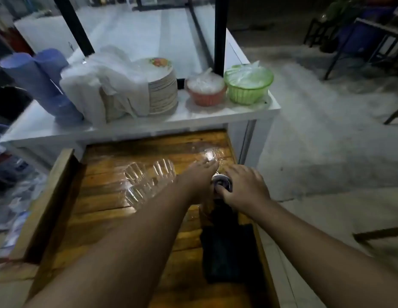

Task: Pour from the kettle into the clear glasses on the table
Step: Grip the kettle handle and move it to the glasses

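Note:
Three clear glasses [163, 171] [136, 173] [138, 194] stand close together on the wet wooden table [118, 221]. A fourth clear glass [212, 155] glints farther back on the right. The kettle [221, 182] shows only a round shiny metal top, with a dark body below it that is mostly hidden by my arms. My right hand [243, 187] lies over the kettle's top with the thumb pressed on the metal cap. My left hand [199, 177] is stretched out flat beside the kettle, its fingertips near the far glass and nothing in it.
A dark cloth or mat [227, 247] lies on the table under my right forearm. Behind, a white counter [204, 115] carries stacked plates [162, 92], an orange bowl [205, 91], a green bowl [248, 85] and blue cups [42, 81]. Black posts rise from it. Concrete floor lies to the right.

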The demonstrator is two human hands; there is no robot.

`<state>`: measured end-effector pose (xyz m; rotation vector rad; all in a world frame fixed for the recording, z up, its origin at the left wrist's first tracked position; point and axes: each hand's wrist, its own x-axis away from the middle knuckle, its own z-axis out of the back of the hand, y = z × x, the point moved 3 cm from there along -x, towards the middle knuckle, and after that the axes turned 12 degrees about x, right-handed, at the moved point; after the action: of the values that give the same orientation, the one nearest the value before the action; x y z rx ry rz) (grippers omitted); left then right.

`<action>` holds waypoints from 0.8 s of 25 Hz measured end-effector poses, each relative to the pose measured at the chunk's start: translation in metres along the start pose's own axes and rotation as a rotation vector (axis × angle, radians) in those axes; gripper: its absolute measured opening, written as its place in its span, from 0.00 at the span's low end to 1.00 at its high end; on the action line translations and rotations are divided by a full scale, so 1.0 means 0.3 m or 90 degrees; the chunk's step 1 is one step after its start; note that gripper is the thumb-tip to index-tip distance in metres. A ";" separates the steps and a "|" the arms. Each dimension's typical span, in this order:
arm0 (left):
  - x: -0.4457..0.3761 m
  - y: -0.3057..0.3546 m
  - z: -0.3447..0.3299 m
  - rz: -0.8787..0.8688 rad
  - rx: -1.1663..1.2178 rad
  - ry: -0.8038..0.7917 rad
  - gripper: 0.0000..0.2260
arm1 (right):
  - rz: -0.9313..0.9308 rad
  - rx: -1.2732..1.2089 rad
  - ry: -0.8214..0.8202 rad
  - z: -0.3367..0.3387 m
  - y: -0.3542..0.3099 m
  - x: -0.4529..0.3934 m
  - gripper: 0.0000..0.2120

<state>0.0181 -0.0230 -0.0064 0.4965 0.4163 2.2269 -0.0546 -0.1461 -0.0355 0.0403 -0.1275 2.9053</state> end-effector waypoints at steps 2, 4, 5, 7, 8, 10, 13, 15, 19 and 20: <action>-0.005 -0.005 -0.072 -0.018 -0.040 -0.074 0.38 | -0.041 -0.079 -0.010 -0.070 0.009 0.032 0.30; -0.001 -0.029 -0.143 -0.040 -0.062 -0.086 0.41 | -0.133 -0.246 -0.003 -0.141 0.026 0.092 0.25; -0.003 -0.033 -0.163 -0.045 -0.061 -0.082 0.43 | -0.184 -0.351 0.007 -0.171 0.035 0.109 0.22; -0.012 -0.038 -0.191 -0.050 -0.066 -0.083 0.47 | -0.254 -0.531 -0.026 -0.238 0.043 0.128 0.17; -0.011 -0.036 -0.193 -0.053 -0.070 -0.080 0.49 | -0.270 -0.588 -0.052 -0.258 0.041 0.135 0.17; -0.003 -0.029 -0.190 -0.054 -0.060 -0.084 0.50 | -0.282 -0.659 -0.102 -0.310 0.032 0.147 0.23; 0.003 -0.029 -0.178 -0.052 -0.015 -0.102 0.47 | -0.297 -0.762 -0.219 -0.378 0.048 0.135 0.30; -0.002 -0.032 -0.177 -0.045 -0.006 -0.116 0.46 | -0.261 -0.835 -0.293 -0.400 0.055 0.120 0.28; 0.001 -0.027 -0.170 -0.024 0.017 -0.135 0.46 | -0.179 -0.925 -0.361 -0.402 0.040 0.098 0.31; 0.001 -0.026 -0.169 -0.024 0.021 -0.136 0.46 | -0.161 -0.924 -0.367 -0.393 0.033 0.094 0.33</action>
<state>-0.0013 -0.0248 -0.0540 0.7293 0.3473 2.1068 -0.0864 -0.1386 -0.1526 0.5504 -1.9828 1.8313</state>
